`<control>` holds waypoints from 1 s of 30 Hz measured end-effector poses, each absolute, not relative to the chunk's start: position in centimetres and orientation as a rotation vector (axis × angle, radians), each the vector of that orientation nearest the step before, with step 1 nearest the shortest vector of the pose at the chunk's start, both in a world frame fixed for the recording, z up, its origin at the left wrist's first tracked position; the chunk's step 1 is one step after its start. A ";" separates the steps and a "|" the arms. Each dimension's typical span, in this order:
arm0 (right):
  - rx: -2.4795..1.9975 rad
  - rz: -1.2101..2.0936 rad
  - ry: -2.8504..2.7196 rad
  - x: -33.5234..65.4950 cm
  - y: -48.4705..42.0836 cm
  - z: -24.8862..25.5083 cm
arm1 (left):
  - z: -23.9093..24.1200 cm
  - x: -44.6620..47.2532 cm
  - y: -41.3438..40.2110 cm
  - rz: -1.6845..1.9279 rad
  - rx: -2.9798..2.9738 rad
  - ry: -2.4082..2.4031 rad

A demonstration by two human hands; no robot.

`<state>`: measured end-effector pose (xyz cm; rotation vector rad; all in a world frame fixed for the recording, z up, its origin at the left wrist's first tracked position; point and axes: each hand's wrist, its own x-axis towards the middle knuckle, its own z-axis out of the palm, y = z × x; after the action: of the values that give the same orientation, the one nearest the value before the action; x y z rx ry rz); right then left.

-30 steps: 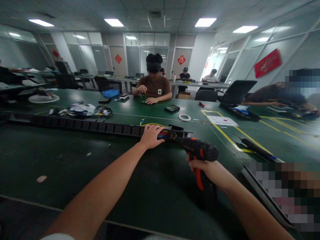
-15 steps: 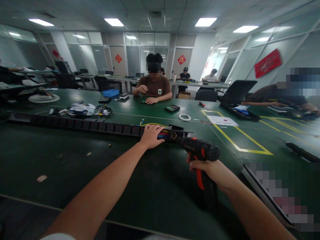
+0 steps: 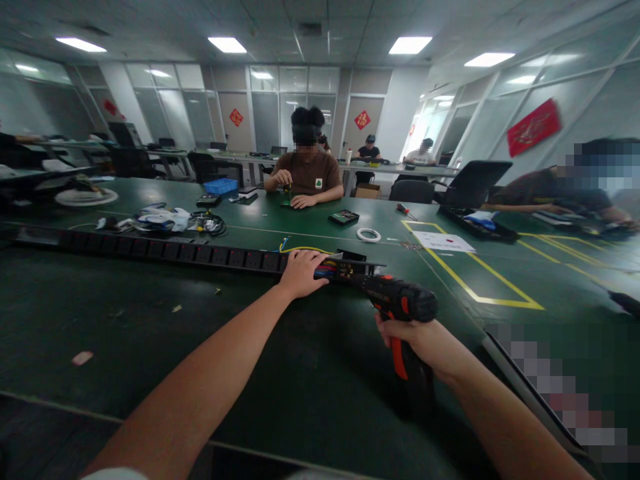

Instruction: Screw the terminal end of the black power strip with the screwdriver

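A long black power strip [image 3: 205, 255] with a row of sockets lies across the green table. My left hand [image 3: 301, 273] grips it near its right end, fingers over the top and thumb along the near side. Red and blue wires show beside the fingers, where that end of the strip is open. In my right hand [image 3: 400, 331] is a black and orange cordless drill [image 3: 400, 298], with my fingers wrapped round its handle. The drill's nose points left at the strip's end; whether its bit touches there I cannot make out.
Cables and bagged parts [image 3: 170, 218] lie behind the strip. A white ring [image 3: 369, 235], a screwdriver [image 3: 406, 211] and a paper sheet [image 3: 445, 241] rest farther back. Across the table a person [image 3: 310, 173] works on a small green part; another person [image 3: 555, 190] leans in at right.
Both my hands, the drill and the power strip stay almost still. A dark, long object at the right edge has shifted right, partly out of view.
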<state>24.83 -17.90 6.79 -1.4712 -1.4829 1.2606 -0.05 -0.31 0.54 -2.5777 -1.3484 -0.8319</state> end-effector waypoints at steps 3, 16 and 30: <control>-1.456 1.251 -1.496 24.9 -17.9 6.7 | 0.6 0.0 -0.4 -0.830 -2.572 -1.345; -1.451 1.260 -1.492 24.7 -18.0 6.9 | 0.5 -0.1 -0.4 -0.837 -2.563 -1.331; -1.441 1.304 -1.456 24.4 -18.1 7.2 | 0.5 0.0 -0.3 -0.830 -2.573 -1.343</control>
<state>24.42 -18.05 7.17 -1.4410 -1.4562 1.3044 -0.02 -0.29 0.46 -2.5725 -1.3430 -0.8302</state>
